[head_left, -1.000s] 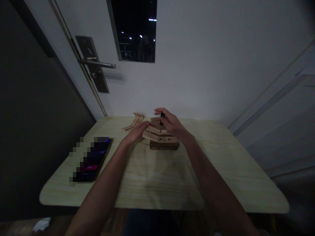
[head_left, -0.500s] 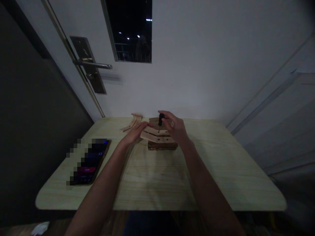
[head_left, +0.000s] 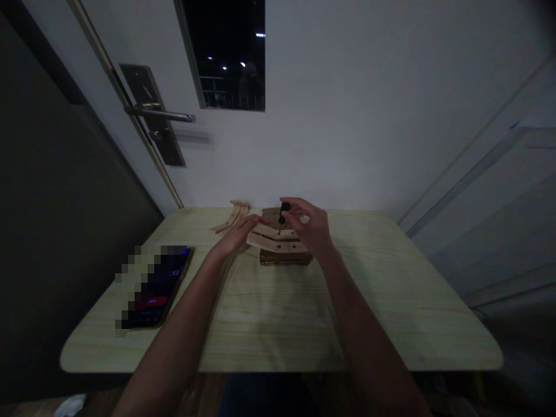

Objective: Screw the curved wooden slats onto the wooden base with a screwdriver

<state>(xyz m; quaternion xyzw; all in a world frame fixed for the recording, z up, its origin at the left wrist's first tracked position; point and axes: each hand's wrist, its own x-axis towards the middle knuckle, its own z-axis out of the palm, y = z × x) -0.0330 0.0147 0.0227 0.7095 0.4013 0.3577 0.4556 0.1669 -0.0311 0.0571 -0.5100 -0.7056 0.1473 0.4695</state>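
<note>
My right hand (head_left: 311, 227) pinches the black handle of a small screwdriver (head_left: 284, 212). The tool stands nearly upright, its tip down at a hole in a bent, pale wooden piece (head_left: 270, 244) with a slot along it and several dark holes. At that piece's left end, my left hand (head_left: 240, 234) grips it from the side, fingers along its far edge. Beneath the wood lies a brown block or stack (head_left: 285, 258), partly covered, its kind hard to make out. A similar bent wooden piece (head_left: 237, 215) rests farther back, left of the block.
A phone (head_left: 167, 289) with a lit screen, partly pixelated, lies on the left of the pale wood-grain table (head_left: 391, 301). Behind the table rises a white door (head_left: 339, 116) with a metal handle (head_left: 169, 116) and a dark window (head_left: 232, 58).
The view has shifted very slightly. Both hands keep their hold, the right on the screwdriver and the left on the wooden piece, with little other visible movement.
</note>
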